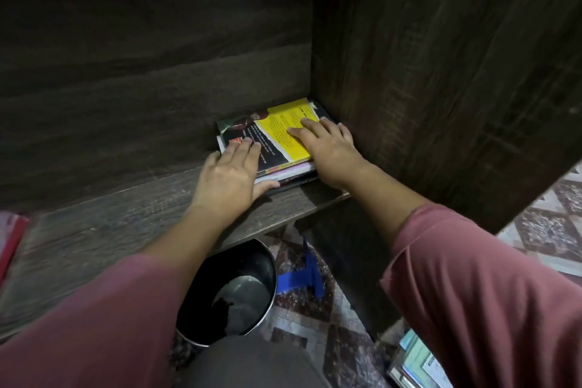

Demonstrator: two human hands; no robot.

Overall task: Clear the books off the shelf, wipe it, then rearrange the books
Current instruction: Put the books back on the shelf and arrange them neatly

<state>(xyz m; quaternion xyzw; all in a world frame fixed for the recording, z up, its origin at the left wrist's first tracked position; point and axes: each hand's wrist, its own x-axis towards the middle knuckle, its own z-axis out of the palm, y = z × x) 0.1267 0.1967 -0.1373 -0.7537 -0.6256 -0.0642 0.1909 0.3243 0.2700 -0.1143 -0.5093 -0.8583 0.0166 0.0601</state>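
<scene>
A small stack of books [277, 135] lies flat in the back right corner of the dark wooden shelf [126, 220]; the top cover is yellow and black. My left hand [230, 176] rests on the stack's near left corner, fingers on the cover and thumb against the lower books' front edge. My right hand [327, 148] lies on the right side of the top cover, fingers spread flat, close to the shelf's right wall [441, 88]. Both hands hold the stack between them.
A red book [11, 239] shows at the shelf's far left edge. Below the shelf stands a metal bucket [233, 293] with a little water, beside a blue object [302, 277] on the patterned floor. More books [419, 362] lie at the bottom right.
</scene>
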